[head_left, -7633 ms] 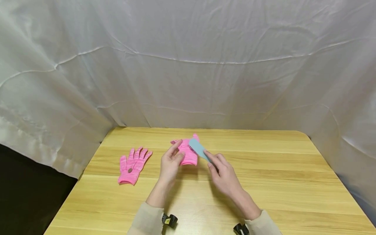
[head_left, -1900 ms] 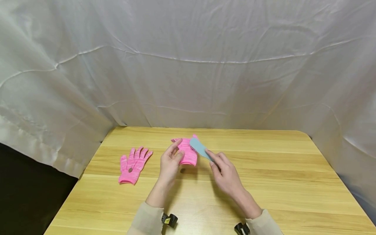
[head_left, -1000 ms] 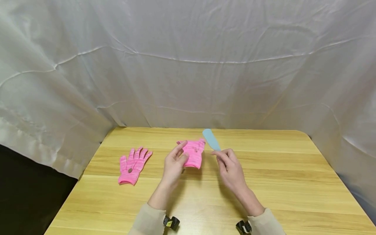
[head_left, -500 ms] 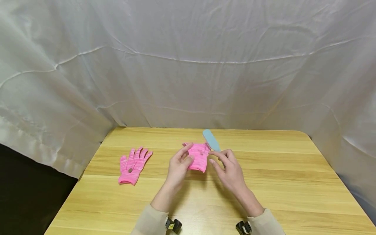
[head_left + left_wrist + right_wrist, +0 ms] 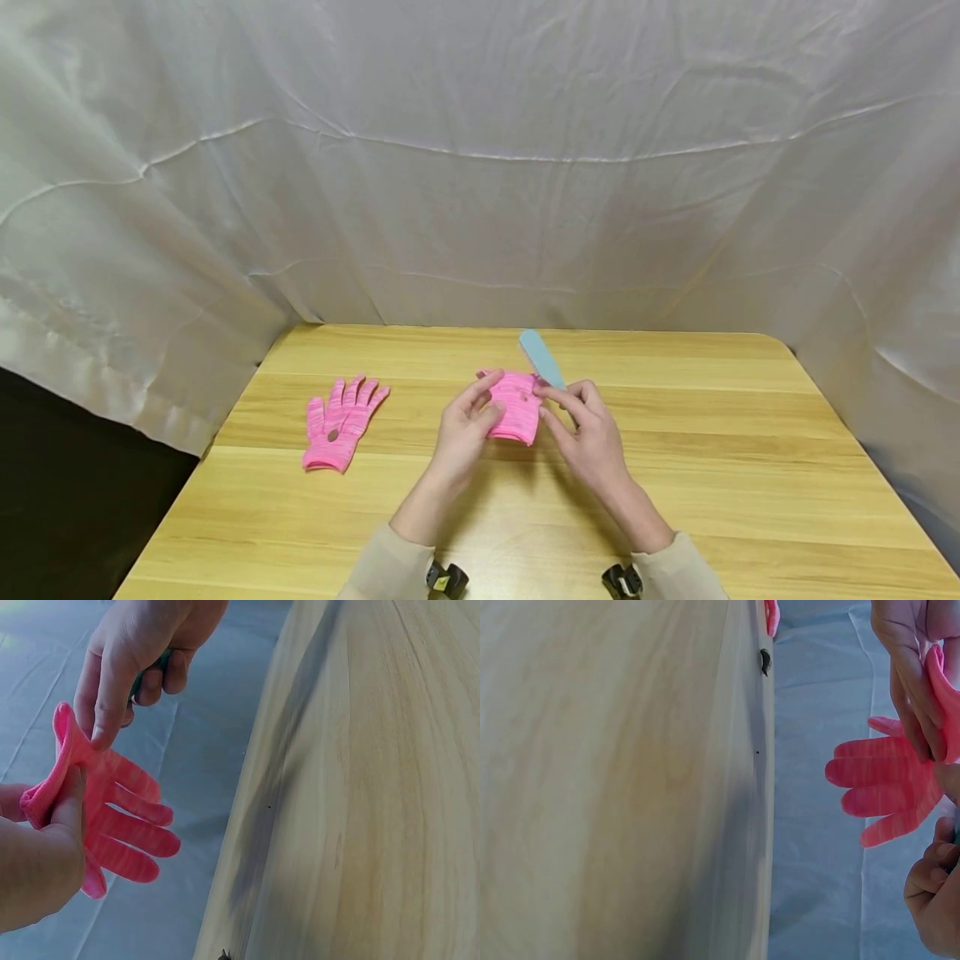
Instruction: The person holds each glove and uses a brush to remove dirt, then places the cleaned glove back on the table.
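A pink knitted glove [image 5: 514,410] is held up over the table, cuff toward the person, with a small dark mark on it. My left hand [image 5: 461,429] pinches its left side, the thumb at the cuff in the left wrist view. My right hand [image 5: 591,433] has its fingers curled round the handle of a light blue brush [image 5: 542,357], and its index finger touches the glove's right edge. In the left wrist view the fingers of the held glove [image 5: 127,817] hang spread. The right wrist view shows the same glove [image 5: 881,776] between both hands.
A second pink glove [image 5: 343,423] with a brown round spot lies flat on the wooden table [image 5: 675,467] at the left. A grey-white curtain [image 5: 480,208] stands behind the table. A small dark piece [image 5: 765,662] lies near the table edge in the right wrist view.
The held glove and my left hand have moved to the right and slightly nearer. The brush has come off the glove's face, and my right index finger now touches the glove.
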The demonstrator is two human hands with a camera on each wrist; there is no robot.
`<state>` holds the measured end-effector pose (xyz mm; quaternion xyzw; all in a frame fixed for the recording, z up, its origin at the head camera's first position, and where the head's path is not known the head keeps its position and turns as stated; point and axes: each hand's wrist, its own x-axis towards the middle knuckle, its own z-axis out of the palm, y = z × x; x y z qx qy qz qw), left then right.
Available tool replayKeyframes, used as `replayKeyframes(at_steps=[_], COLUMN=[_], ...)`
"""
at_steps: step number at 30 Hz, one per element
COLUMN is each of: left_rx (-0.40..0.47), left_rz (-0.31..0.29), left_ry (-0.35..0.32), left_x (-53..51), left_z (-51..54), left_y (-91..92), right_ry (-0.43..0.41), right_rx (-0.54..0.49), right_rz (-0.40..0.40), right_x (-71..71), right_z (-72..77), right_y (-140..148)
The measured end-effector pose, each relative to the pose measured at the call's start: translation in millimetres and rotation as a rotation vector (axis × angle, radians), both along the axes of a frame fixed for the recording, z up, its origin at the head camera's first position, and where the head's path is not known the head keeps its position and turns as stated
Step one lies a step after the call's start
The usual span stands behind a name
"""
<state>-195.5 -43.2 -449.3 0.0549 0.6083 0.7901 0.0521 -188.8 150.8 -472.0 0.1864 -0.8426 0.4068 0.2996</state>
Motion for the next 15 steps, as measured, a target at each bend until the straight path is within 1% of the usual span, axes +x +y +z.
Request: replayKeyframes(at_steps=[7, 10, 12, 15], left_rx=[-0.038, -0.062, -0.112, -0.203], left_rz=[-0.027, -0.043, -0.052, -0.067], left_ry=[-0.004, -0.008, -0.001, 0.044], left_x=[0.0, -0.8, -2.2, -4.7], left_z=[-1.1, -0.8, -0.6, -0.5], left_y=[0.5, -0.8, -3.1, -8.8], right_ry=[0.051, 0.053, 0.040, 0.020], right_rx=[-0.008, -0.012, -0.021, -0.032], right_rz=[-0.013, -0.021, -0.025, -0.033], right_x=[-1.9, -1.7, -1.1, -0.3], right_z=[-0.2, 0.7, 1.5, 2.3], right_y=[0.8, 0.9, 0.9, 0.7])
